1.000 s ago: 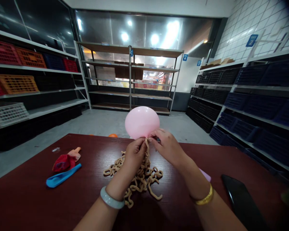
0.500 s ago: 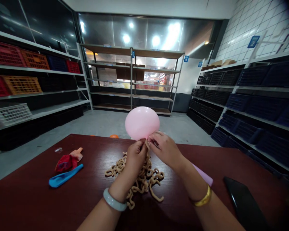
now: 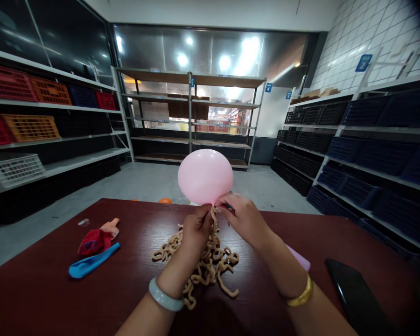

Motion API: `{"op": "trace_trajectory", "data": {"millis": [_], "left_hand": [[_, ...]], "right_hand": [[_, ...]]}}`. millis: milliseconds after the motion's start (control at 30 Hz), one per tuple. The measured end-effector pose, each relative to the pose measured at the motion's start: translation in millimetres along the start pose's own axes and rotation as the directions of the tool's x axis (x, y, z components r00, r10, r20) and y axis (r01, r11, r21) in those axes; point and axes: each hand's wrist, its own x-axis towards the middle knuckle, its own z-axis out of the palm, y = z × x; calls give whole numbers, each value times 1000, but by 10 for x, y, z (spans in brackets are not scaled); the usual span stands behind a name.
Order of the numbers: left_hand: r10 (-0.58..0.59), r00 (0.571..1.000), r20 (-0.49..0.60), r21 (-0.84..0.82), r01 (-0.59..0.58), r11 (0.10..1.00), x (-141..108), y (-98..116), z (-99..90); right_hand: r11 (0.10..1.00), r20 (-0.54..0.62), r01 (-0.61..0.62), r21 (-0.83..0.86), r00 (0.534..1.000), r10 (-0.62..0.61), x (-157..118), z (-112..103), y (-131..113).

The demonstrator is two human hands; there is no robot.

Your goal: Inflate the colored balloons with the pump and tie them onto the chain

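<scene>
A blown-up pink balloon stands upright above the table, its neck down between my fingertips. My left hand is closed, thumb and forefinger pinching a thick beige cord right below the neck. The cord runs down into a tangled heap on the tabletop. From the right, my right hand pinches at the balloon's neck, where the cord meets it. Its fingertips partly cover the join, so whether the cord is looped around the neck is hard to see.
On the dark red table lie a flat blue balloon, a red balloon and a peach one at left. A lilac item and a black phone are at right. Shelves with crates line the room.
The balloon has risen slightly and looks a little larger. My right fingers have shifted slightly at the neck, and more cord shows between my hands.
</scene>
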Motion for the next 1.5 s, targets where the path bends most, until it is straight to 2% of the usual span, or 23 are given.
{"op": "trace_trajectory", "data": {"millis": [233,367,500,667,800,867,1000,1167,1300,1500], "left_hand": [[33,998,-50,231,-20,973,-20,-41,29],[22,999,-44,232,-11,973,-12,-34,36],[-34,998,-59,130,42,991,11,-32,50],[-59,996,-63,-58,56,997,19,-18,74],[-91,993,-71,-111,83,990,1,-19,77],[-91,992,-93,-58,86,995,-7,-32,70],[-22,994,-103,188,41,981,-8,-38,39],[91,996,-12,397,-79,915,6,4,4],[143,990,14,389,-138,911,11,8,2],[204,978,-53,366,-171,915,6,-48,-2]], "right_hand": [[990,30,-25,-141,999,29,-27,25,-18],[948,40,-17,-318,999,31,-37,61,-70],[901,10,-47,-431,998,57,-33,152,-96],[918,-95,-138,-371,989,110,-44,304,-66],[943,-149,-139,-304,984,98,-62,343,-45],[954,-126,-115,-276,989,82,-63,312,-28],[965,-50,-102,-243,994,92,-50,174,5],[964,10,-89,-249,995,95,-40,27,-25],[936,-27,-81,-343,997,77,-47,39,-81],[935,-87,-83,-344,995,56,-58,132,-86]]}}
